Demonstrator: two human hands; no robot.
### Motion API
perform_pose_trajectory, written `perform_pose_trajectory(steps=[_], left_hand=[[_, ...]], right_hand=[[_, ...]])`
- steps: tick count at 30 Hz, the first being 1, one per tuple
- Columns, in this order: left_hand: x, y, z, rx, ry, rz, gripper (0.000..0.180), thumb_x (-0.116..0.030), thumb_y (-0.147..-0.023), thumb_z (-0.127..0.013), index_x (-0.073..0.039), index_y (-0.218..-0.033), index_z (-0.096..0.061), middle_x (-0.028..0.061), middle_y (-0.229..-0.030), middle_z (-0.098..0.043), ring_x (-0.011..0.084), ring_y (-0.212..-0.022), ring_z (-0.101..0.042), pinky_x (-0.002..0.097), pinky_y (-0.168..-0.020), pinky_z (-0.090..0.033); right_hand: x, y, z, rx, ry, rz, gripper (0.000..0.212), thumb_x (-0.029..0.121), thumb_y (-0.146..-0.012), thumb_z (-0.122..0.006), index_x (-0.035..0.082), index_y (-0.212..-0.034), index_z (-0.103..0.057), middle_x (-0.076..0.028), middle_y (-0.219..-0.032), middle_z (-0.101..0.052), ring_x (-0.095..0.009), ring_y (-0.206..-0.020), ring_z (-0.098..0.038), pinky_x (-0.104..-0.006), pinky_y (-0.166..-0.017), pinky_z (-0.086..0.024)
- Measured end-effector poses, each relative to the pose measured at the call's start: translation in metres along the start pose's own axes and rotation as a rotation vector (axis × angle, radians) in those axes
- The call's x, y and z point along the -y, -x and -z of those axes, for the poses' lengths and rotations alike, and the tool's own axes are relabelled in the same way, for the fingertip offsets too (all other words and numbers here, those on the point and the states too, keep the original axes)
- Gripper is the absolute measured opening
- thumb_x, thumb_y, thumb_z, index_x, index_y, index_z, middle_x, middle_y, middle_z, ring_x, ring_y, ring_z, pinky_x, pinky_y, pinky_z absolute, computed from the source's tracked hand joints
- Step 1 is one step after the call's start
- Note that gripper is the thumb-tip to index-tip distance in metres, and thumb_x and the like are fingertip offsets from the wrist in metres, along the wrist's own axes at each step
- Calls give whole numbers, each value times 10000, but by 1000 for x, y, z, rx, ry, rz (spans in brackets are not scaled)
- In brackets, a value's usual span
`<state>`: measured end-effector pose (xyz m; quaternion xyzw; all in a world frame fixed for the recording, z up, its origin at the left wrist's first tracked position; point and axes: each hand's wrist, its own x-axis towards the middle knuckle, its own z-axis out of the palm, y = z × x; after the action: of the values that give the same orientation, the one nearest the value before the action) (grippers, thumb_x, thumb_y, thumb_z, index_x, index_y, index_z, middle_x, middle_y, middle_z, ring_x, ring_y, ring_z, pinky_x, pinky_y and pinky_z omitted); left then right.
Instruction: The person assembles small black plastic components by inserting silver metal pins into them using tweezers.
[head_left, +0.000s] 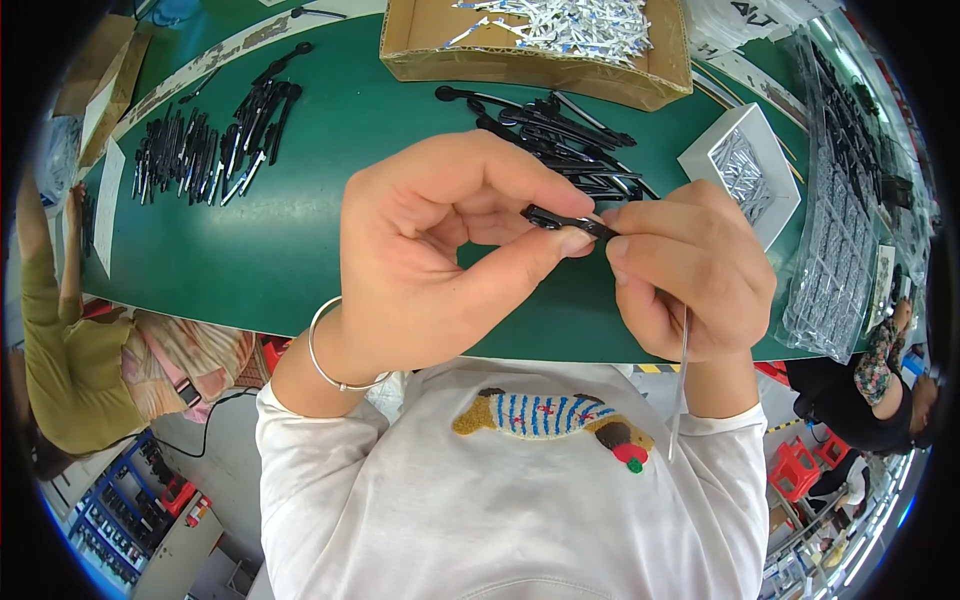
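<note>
In front of my chest, both hands meet on one small, slender black plastic part (548, 217) with a widened end. My left hand (410, 250) pinches its widened end between thumb and fingers. The other end goes into the fingertips of my right hand (705, 265), which is closed on it and hides its tip. A thin, clear or whitish strip (681, 390) hangs down from my right hand past the table edge. Just beyond my hands lies a loose heap of long black parts (560, 125), some with round ends.
Behind the heap stands a cardboard box (600, 83) of small white-and-blue pieces. A white box (778, 212) of thin silvery pieces is at right, beside clear plastic trays (825, 270). More black parts (205, 145) lie at left on the green table (300, 235). People sit at both sides.
</note>
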<state>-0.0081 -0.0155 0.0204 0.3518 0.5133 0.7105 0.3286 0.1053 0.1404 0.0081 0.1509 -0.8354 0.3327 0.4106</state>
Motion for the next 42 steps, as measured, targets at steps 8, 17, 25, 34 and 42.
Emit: perform_pose_trajectory(steps=[8, 17, 25, 34, 42], left_hand=[[0, -2, -8, 0, -255, -84, 220, 156, -731, -598, 75, -935, -589, 116, -903, -600, 188, -839, -638, 283, -714, -566], [3, -2, -5, 47, -456, -113, 231, 143, -713, -626, 50, -923, -598, 84, -895, -597, 153, -815, -628, 231, -681, -537], [4, -5, -11, 30, -192, 34, 200, 146, -734, -596, 68, -916, -570, 115, -881, -608, 186, -837, -635, 255, -705, -544], [8, -9, -8, 50, 22, 46, 148, 109, -801, -544, 34, -925, -512, 152, -874, -624, 228, -873, -644, 283, -715, -553], [8, -8, -7, 7, -127, -38, 147, 87, -823, -540, 30, -951, -498, 149, -883, -622, 216, -854, -641, 278, -723, -547]], right_hand=[[4, -9, 12, 101, -10, -223, 165, -70, -650, -657, -22, -801, -612, -104, -745, -634, -218, -615, -584, -297, -546, -423], [3, -7, 7, 187, 236, -63, 148, -31, -620, -685, -14, -738, -599, -80, -669, -578, -240, -567, -533, -302, -504, -427], [0, -5, 8, 157, 236, -48, 154, -43, -590, -657, 3, -702, -563, -73, -631, -548, -229, -533, -510, -296, -481, -414], [3, 1, 10, 31, -23, -143, 158, -52, -572, -615, 0, -711, -560, -64, -610, -543, -209, -478, -499, -268, -441, -407], [3, -1, 15, 4, 7, -181, 127, -62, -626, -610, -25, -747, -594, -93, -677, -585, -189, -555, -535, -267, -457, -394]])
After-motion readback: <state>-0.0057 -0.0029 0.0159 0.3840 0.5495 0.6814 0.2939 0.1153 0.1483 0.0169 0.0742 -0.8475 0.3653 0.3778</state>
